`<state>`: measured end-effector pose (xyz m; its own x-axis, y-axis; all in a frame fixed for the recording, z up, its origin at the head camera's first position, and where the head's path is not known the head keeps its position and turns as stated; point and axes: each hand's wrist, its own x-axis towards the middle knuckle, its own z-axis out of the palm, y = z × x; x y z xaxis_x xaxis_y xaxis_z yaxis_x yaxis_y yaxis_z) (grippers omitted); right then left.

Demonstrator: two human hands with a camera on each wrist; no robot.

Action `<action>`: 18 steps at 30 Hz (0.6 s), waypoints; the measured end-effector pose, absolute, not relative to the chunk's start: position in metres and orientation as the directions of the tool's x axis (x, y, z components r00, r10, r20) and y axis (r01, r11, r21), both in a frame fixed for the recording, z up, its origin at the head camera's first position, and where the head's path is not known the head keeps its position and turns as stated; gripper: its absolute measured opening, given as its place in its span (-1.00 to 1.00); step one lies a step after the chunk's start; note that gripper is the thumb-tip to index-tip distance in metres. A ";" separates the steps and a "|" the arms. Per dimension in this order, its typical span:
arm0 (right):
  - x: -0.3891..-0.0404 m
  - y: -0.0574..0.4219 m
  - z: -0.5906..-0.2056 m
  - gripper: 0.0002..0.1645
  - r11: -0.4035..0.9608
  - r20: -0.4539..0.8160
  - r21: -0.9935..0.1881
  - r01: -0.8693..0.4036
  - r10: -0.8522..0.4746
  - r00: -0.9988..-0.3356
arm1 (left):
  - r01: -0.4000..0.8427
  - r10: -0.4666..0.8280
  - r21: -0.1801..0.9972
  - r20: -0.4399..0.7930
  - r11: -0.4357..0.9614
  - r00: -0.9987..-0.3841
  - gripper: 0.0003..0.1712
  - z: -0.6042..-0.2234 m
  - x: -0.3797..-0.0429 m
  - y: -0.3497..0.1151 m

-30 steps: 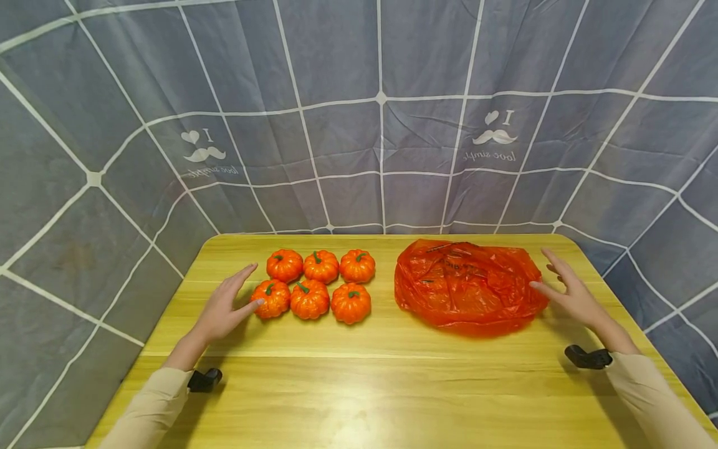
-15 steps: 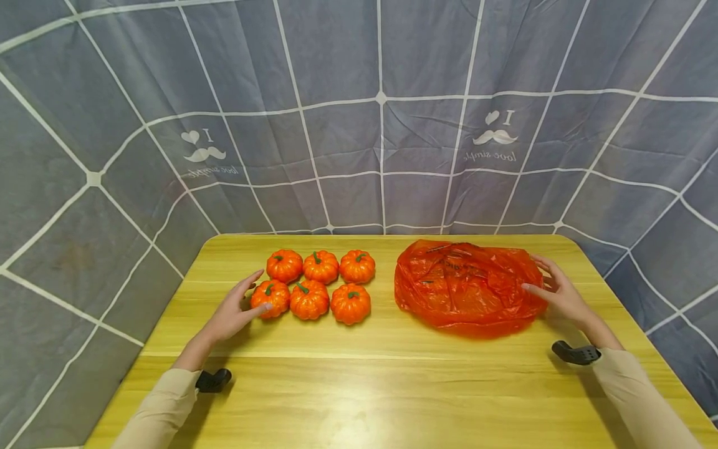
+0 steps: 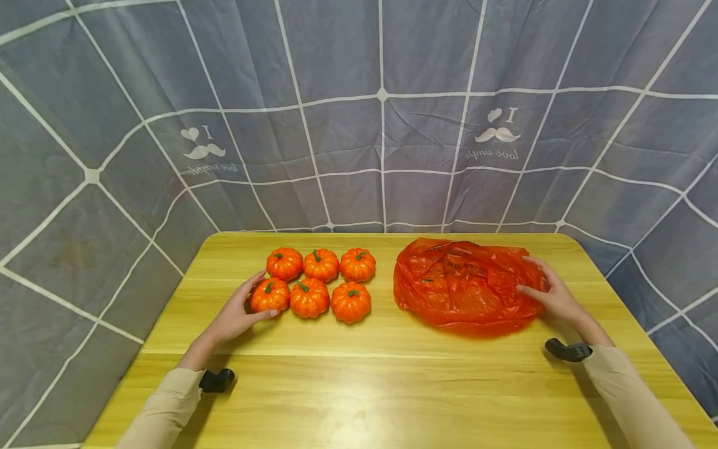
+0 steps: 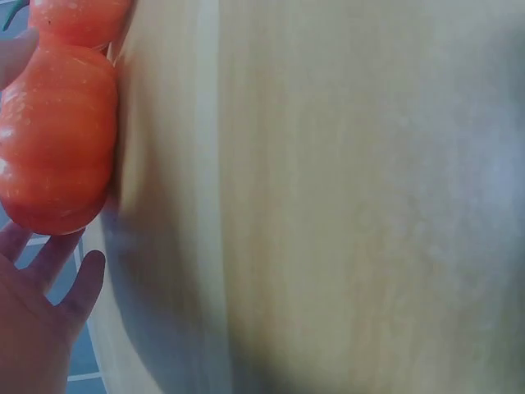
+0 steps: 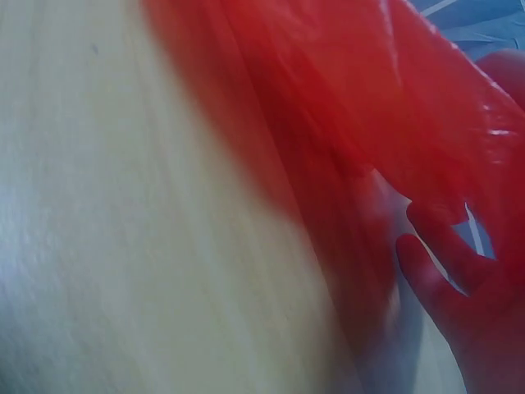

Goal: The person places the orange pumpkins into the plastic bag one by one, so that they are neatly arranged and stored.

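Small orange pumpkins with green stems stand in two rows of three on the left of the table. My left hand (image 3: 234, 317) is spread around the front-left pumpkin (image 3: 271, 295), thumb at its near side and fingers at its left. In the left wrist view the thumb overlaps that pumpkin (image 4: 61, 139), and the fingers (image 4: 84, 287) are loosely extended by its end. A crumpled red plastic bag (image 3: 460, 290) lies on the right. At its right edge is my right hand (image 3: 558, 300), thumb over the film, fingers partly hidden behind it. Loose, parted fingers (image 5: 435, 267) show beneath the bag (image 5: 344, 90) in the right wrist view.
The wooden table (image 3: 359, 386) reaches back to a grey curtain (image 3: 336, 137) with white grid lines, which also hangs along both sides. Bare tabletop lies between the pumpkins and the bag, and in front of them. Black wrist devices (image 3: 217, 380) sit at both cuffs.
Both hands have moved inward: the left one rightward until it surrounds the front-left pumpkin, the right one leftward onto the bag's right edge. The pumpkins and the bag have stayed in place.
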<state>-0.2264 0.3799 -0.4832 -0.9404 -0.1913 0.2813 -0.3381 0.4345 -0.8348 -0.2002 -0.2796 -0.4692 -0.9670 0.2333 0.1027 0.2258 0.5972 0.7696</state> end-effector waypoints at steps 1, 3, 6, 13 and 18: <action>-0.227 0.380 -0.484 -0.22 0.436 0.291 -0.828 -0.351 -0.200 -0.935 | 0.228 0.234 0.769 0.105 0.597 -0.967 0.04 -0.470 -0.200 -0.279; -0.228 0.380 -0.485 -0.21 0.436 0.309 -0.817 -0.378 -0.224 -0.924 | 0.234 0.235 0.768 0.111 0.596 -0.966 0.04 -0.470 -0.199 -0.279; -0.227 0.378 -0.485 -0.21 0.411 0.332 -0.810 -0.418 -0.266 -0.905 | 0.238 0.238 0.775 0.116 0.585 -0.964 0.02 -0.472 -0.198 -0.280; -0.224 0.375 -0.485 -0.19 0.396 0.341 -0.798 -0.453 -0.323 -0.883 | 0.234 0.244 0.804 0.114 0.547 -0.963 -0.05 -0.473 -0.198 -0.280; -0.221 0.381 -0.488 -0.16 0.430 0.324 -0.780 -0.454 -0.343 -0.882 | 0.230 0.243 0.811 0.112 0.538 -0.963 -0.07 -0.472 -0.198 -0.279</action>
